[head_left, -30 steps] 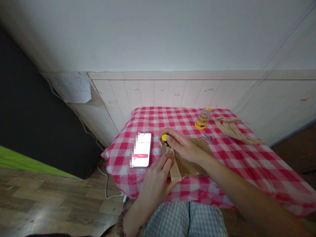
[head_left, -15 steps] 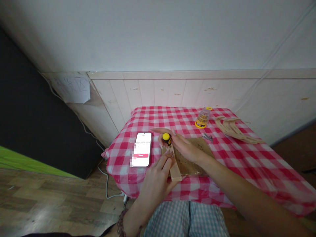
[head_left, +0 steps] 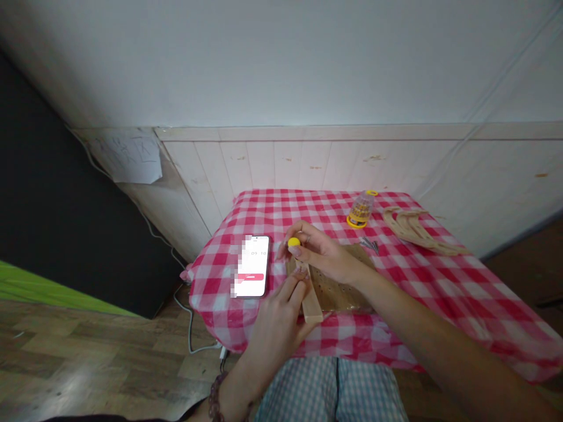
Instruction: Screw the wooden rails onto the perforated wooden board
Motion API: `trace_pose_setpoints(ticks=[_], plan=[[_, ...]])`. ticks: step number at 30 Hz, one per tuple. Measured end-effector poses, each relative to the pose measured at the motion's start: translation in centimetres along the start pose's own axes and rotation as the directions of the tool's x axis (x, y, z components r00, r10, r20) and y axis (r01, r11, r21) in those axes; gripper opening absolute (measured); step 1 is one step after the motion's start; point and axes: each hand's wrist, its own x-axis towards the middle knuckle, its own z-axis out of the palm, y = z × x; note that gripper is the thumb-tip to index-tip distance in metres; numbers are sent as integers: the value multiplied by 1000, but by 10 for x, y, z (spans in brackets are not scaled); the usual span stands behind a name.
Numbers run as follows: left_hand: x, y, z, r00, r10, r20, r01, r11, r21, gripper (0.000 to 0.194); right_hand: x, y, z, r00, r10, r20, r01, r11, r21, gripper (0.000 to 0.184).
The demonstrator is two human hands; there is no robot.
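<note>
My right hand [head_left: 323,252] has its fingers curled round the handle of a screwdriver with a round yellow top [head_left: 294,241]; the tool's lower end is hidden behind my hands. Just below it, my left hand [head_left: 281,310] presses a pale wooden bar [head_left: 312,302], its fingertips pinched near the bar's far end. The bar lies along the left side of a brown board [head_left: 345,293] dotted with small dark holes. A few grey screws or nails [head_left: 370,245], too small to tell which, lie beyond the board's far right corner.
A lit phone [head_left: 253,275] lies left of my hands on the checked tablecloth [head_left: 281,208]. Towards the back right stand a clear container with yellow ends [head_left: 360,211] and, beside it, several curved wooden pieces [head_left: 413,231]. A white wall rises behind.
My right hand has turned about the screwdriver; its fingers, stretched out before, are now curled round the handle. The yellow top has shifted slightly left and up. My left hand stays put.
</note>
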Motion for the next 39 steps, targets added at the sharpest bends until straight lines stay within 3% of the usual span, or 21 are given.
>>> trace_pose_setpoints(ticks=[6,11,17,22,29,34,39], plan=[[0,0,-1,1000,6,4,-6,1000,-2,62,0,7,-1,982,-131,-134,111,982,-153,28],[0,0,-2,1000,8,2,-8,1000,0,61,-4,7,-4,993,-79,-85,66,988,-141,47],[0,-1,0,1000,12,-6,-12,1000,-1,64,-4,-4,-3,995,-79,-57,66,976,-209,32],[1,-1,0,1000,6,-5,-6,1000,-18,61,0,-5,1,997,-72,3,72,988,-137,23],[1,0,-2,1000,-11,26,12,1000,-27,60,1,5,0,999,-43,-23,38,980,-193,29],[0,-1,-1,1000,-5,26,6,999,-40,56,-2,5,1,998,-25,-52,16,984,-180,48],[-1,-1,-1,1000,-3,19,3,1000,-23,52,0,-5,-3,999,-23,-40,15,982,-189,41]])
